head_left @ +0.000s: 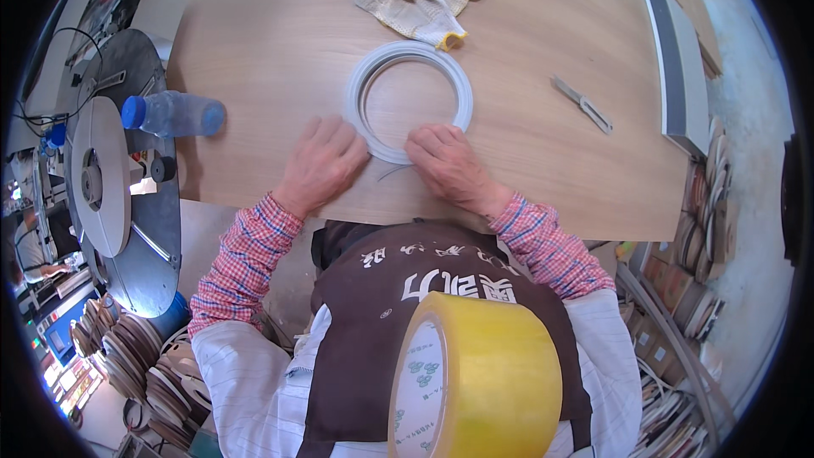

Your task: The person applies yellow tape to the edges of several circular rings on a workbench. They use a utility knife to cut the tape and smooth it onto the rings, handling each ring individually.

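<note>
A coil of pale grey edge banding lies flat on the wooden tabletop in front of me. My right hand is closed on the coil's near right edge, fingers curled over the band. At the near left edge is my left hand, its fingers curled in and slightly blurred; what they hold, if anything, is hidden. Between the hands, a short thin dark strand lies by the coil. Just beyond the coil rests a pair of cream work gloves with a yellow cuff edge.
A blue-capped plastic bottle lies at the table's left edge, beside a large reel. Toward the right are a utility knife and a long grey-white panel. A yellow packing tape roll is close in front of my apron. Banding coils stack below left.
</note>
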`<state>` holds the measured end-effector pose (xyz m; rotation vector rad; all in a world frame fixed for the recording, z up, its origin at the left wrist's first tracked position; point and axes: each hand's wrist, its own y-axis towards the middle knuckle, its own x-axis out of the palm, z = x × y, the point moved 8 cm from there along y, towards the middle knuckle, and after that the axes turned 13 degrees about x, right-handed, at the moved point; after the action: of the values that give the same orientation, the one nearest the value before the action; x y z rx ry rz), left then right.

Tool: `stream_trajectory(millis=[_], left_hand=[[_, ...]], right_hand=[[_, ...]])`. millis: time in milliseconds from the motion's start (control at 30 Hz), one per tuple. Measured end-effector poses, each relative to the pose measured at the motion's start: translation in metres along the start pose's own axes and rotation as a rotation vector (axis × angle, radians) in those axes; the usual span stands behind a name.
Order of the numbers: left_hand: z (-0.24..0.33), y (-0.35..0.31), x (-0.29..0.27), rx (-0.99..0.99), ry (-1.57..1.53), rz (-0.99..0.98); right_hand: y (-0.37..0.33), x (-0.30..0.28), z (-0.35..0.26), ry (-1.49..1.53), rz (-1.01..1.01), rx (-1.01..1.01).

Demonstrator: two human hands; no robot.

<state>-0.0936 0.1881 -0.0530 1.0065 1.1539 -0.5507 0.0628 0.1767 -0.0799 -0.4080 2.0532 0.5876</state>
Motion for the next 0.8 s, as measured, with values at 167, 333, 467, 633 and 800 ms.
stream_trajectory(millis=[167, 333, 467, 633, 800], left_hand=[[0.006, 0.026, -0.017, 0.078, -0.019, 0.034], [0.004, 0.018, 0.017, 0.152, -0.099, -0.101], [-0.004, 0.014, 0.019, 0.069, -0.199, -0.072], [-0.007, 0.016, 0.012, 0.002, -0.189, -0.034], [-0.006, 0.016, 0.011, 0.042, -0.181, -0.013]], right_hand=[[-0.003, 0.001, 0.008, 0.025, -0.037, -0.075], [0.001, -0.005, 0.006, -0.008, -0.074, -0.095], [0.006, 0.001, -0.005, -0.094, 0.0, -0.087], [0.01, 0.01, -0.013, -0.162, -0.021, -0.079], [0.017, 0.014, -0.016, -0.12, 0.013, -0.018]])
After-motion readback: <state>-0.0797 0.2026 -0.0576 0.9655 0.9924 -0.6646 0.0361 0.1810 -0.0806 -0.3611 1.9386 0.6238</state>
